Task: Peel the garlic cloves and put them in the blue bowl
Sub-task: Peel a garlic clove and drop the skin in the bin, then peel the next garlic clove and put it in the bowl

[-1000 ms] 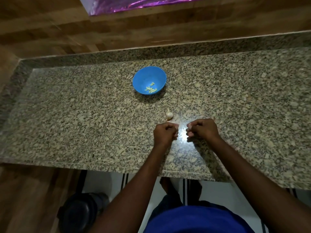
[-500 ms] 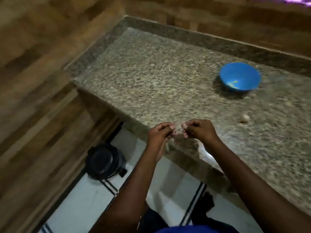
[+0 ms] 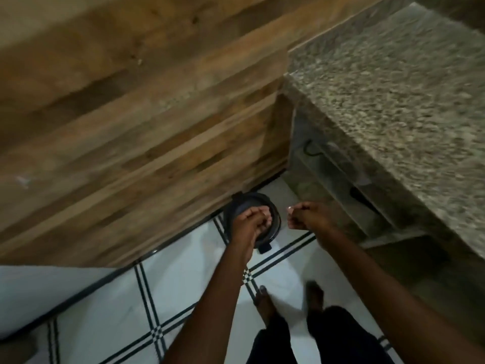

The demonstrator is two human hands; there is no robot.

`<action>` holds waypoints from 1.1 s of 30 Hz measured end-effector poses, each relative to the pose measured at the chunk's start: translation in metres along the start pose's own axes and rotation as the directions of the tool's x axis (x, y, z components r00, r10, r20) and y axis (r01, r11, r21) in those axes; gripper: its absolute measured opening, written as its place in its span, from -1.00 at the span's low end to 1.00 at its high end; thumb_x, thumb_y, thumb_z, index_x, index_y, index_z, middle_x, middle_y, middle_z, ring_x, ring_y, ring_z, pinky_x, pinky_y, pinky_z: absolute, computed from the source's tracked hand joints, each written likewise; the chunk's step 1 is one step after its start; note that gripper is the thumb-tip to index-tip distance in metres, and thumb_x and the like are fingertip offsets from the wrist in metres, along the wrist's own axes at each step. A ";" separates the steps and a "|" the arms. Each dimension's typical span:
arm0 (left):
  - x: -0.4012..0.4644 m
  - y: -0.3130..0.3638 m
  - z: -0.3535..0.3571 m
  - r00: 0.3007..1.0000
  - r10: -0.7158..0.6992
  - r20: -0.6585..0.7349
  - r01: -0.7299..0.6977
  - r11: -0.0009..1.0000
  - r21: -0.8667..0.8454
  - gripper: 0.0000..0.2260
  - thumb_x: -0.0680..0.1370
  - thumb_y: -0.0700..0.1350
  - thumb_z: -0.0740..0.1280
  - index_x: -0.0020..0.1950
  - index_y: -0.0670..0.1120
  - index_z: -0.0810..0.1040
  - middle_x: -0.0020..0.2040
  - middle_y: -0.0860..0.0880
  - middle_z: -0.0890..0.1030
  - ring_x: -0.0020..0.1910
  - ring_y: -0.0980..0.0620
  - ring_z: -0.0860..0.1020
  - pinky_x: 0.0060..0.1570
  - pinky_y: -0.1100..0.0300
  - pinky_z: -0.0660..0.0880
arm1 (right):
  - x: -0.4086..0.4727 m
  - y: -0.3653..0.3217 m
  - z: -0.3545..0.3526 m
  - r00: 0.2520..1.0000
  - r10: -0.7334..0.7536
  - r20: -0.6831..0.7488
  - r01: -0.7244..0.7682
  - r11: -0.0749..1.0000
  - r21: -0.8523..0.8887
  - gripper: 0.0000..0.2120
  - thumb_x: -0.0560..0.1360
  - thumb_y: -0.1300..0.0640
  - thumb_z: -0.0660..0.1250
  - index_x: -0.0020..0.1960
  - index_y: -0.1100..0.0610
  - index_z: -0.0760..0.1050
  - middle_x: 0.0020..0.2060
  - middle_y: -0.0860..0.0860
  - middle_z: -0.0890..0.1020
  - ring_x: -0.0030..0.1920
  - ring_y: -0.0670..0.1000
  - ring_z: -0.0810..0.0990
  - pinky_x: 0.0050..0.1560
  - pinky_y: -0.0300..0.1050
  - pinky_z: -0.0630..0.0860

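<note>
While both arms reach out from the bottom of the frame, the left hand (image 3: 251, 221) sits at centre over a black bin (image 3: 273, 222) on the floor, fingers curled together; whether they pinch peel or a clove cannot be told. Right hand (image 3: 304, 216), just right of it and apart, has fingers curled into a loose fist; contents not discernible. Granite counter (image 3: 393, 101) fills the upper right. No bowl or garlic in frame. Wood panelling (image 3: 131, 114) covers the upper left. White tiled floor (image 3: 183, 279) with dark lines lies below; two bare feet (image 3: 265, 303) lower centre. Picture blurred.
</note>
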State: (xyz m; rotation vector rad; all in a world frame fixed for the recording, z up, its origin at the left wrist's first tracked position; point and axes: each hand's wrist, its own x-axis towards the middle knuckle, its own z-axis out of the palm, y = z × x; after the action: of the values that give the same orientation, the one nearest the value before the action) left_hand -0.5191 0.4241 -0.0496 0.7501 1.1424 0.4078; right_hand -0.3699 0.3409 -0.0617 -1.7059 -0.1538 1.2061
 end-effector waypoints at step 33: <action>0.379 -0.197 -0.163 0.974 0.180 -0.137 0.031 0.494 0.869 -0.76 0.62 -0.18 0.22 0.07 -0.29 0.62 0.08 -0.26 0.65 0.13 -0.24 0.58 0.23 -0.01 0.45 | 0.373 0.256 0.148 0.963 -0.270 -0.001 0.107 0.386 -0.916 -0.78 0.52 0.33 0.31 0.11 0.31 0.64 0.05 0.27 0.65 0.08 0.26 0.64 0.10 0.01 0.54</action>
State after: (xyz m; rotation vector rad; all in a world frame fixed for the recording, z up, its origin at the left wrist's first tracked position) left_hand -0.5397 0.5845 -0.4773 1.7033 1.5282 -0.0833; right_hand -0.4040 0.5291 -0.4973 -2.6294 -1.0861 0.7992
